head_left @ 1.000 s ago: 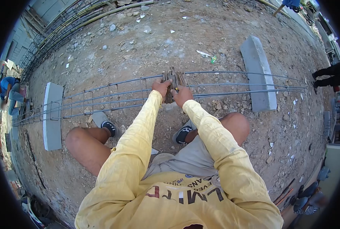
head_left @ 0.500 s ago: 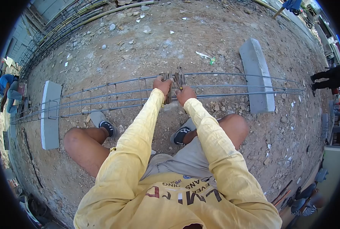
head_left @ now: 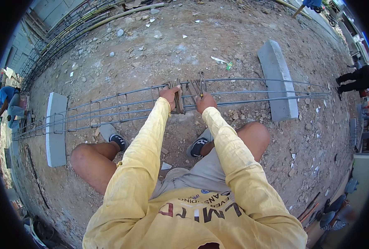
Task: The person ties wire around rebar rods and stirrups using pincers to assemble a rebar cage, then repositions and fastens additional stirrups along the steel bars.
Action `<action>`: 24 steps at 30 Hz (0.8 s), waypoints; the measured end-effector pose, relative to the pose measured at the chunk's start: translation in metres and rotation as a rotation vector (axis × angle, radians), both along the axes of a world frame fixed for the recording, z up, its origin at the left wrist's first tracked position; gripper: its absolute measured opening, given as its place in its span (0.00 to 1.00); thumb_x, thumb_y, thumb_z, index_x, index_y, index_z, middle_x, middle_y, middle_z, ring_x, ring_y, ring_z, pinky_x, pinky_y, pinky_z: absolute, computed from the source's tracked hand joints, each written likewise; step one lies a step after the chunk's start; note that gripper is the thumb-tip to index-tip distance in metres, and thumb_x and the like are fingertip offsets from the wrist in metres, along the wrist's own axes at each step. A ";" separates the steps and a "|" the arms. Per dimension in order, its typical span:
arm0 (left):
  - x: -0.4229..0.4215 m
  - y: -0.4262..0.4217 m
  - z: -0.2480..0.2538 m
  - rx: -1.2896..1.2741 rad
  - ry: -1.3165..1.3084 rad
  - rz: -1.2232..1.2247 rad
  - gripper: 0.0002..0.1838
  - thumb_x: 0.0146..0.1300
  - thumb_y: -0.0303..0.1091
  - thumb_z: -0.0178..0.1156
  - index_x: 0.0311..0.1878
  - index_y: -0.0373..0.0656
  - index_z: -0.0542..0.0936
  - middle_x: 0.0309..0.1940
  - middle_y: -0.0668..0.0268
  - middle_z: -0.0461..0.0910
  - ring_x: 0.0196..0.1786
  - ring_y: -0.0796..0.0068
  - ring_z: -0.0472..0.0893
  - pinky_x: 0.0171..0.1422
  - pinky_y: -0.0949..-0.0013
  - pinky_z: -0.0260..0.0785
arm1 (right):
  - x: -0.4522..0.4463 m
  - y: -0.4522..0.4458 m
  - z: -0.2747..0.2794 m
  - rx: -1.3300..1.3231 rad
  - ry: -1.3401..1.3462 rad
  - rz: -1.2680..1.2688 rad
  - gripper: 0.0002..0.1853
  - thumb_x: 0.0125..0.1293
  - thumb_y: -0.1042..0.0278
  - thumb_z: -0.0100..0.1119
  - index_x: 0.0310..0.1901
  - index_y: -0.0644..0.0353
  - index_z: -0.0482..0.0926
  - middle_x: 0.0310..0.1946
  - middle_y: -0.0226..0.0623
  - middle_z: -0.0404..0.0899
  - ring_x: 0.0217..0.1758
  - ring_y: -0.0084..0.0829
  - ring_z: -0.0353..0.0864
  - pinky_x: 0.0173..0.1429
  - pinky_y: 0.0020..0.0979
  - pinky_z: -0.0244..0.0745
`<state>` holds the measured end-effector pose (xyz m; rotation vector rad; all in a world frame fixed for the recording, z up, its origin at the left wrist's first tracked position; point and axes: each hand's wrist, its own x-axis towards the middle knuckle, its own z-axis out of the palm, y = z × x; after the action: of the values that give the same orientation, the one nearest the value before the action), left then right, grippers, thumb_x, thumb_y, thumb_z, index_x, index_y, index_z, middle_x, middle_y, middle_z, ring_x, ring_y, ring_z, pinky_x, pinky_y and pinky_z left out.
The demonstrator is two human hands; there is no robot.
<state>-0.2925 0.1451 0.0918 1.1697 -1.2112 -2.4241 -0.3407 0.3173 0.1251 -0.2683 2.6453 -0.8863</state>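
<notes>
Long steel bars [head_left: 251,97] run left to right in front of me, with square wire stirrups [head_left: 118,103] spaced along their left part. My left hand [head_left: 168,94] is closed on a bunch of rusty stirrups [head_left: 179,99] that hang around the bars. Just to the right, my right hand [head_left: 206,102] is closed at the lower end of a few more tilted stirrups [head_left: 195,86]. Its fingertips are partly hidden, and something small and yellow shows there. A gap has opened between the two groups.
Concrete blocks stand under the bars at left [head_left: 57,130] and right [head_left: 278,81]. A person [head_left: 8,101] bends at far left; another person's dark-clothed legs [head_left: 352,81] are at far right. Bamboo poles [head_left: 110,18] and steel cages lie at upper left.
My hands have moved apart, the left one leftward and the right one slightly right. The bunched stirrups have split into two groups, the right ones spread and tilted.
</notes>
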 end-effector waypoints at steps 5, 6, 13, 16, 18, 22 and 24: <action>-0.007 0.003 0.001 -0.120 -0.085 -0.160 0.07 0.57 0.22 0.66 0.39 0.36 0.78 0.30 0.62 0.82 0.28 0.71 0.82 0.26 0.71 0.72 | 0.005 -0.001 0.001 0.078 0.040 -0.079 0.15 0.62 0.58 0.61 0.40 0.62 0.82 0.38 0.54 0.83 0.46 0.55 0.82 0.51 0.49 0.76; -0.007 0.003 0.003 -0.086 -0.060 -0.182 0.08 0.57 0.22 0.66 0.39 0.36 0.78 0.29 0.62 0.82 0.28 0.71 0.82 0.26 0.71 0.72 | 0.007 -0.003 0.003 0.066 0.065 -0.096 0.15 0.62 0.58 0.61 0.39 0.63 0.82 0.37 0.55 0.83 0.45 0.56 0.81 0.51 0.49 0.75; -0.013 0.006 -0.014 -0.250 -0.160 -0.135 0.10 0.55 0.26 0.68 0.38 0.30 0.80 0.28 0.59 0.83 0.26 0.69 0.82 0.26 0.64 0.74 | 0.008 -0.001 -0.004 0.032 0.031 0.004 0.16 0.58 0.58 0.66 0.42 0.62 0.81 0.37 0.54 0.83 0.45 0.54 0.82 0.50 0.47 0.75; -0.002 -0.003 -0.012 -0.317 -0.115 -0.186 0.15 0.54 0.29 0.68 0.42 0.30 0.80 0.30 0.58 0.84 0.32 0.67 0.83 0.34 0.61 0.77 | 0.008 0.001 -0.001 -0.158 0.055 -0.105 0.15 0.56 0.61 0.68 0.42 0.61 0.81 0.37 0.54 0.83 0.45 0.54 0.82 0.50 0.46 0.75; 0.009 -0.005 -0.012 -0.306 -0.105 -0.218 0.17 0.55 0.31 0.68 0.45 0.31 0.80 0.31 0.59 0.84 0.36 0.67 0.83 0.38 0.61 0.77 | 0.000 0.002 0.008 -0.212 0.090 -0.163 0.14 0.55 0.63 0.68 0.40 0.61 0.81 0.36 0.53 0.83 0.46 0.54 0.82 0.50 0.48 0.75; 0.010 -0.012 -0.038 -0.626 -0.291 -0.354 0.16 0.58 0.34 0.65 0.48 0.36 0.81 0.32 0.62 0.85 0.37 0.67 0.83 0.41 0.65 0.75 | -0.006 -0.001 -0.004 -0.146 0.180 -0.129 0.28 0.53 0.58 0.72 0.54 0.62 0.79 0.44 0.58 0.82 0.51 0.54 0.81 0.57 0.44 0.74; 0.008 -0.013 -0.041 -0.705 -0.301 -0.403 0.15 0.61 0.34 0.63 0.49 0.36 0.80 0.34 0.62 0.84 0.36 0.68 0.83 0.39 0.65 0.75 | -0.001 -0.002 0.000 -0.091 0.182 -0.127 0.32 0.52 0.57 0.72 0.58 0.61 0.75 0.48 0.58 0.81 0.54 0.54 0.80 0.60 0.44 0.73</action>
<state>-0.2846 0.1323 0.0507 1.1464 -2.3252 -1.7686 -0.3412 0.3150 0.1250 -0.2139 2.8200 -1.0713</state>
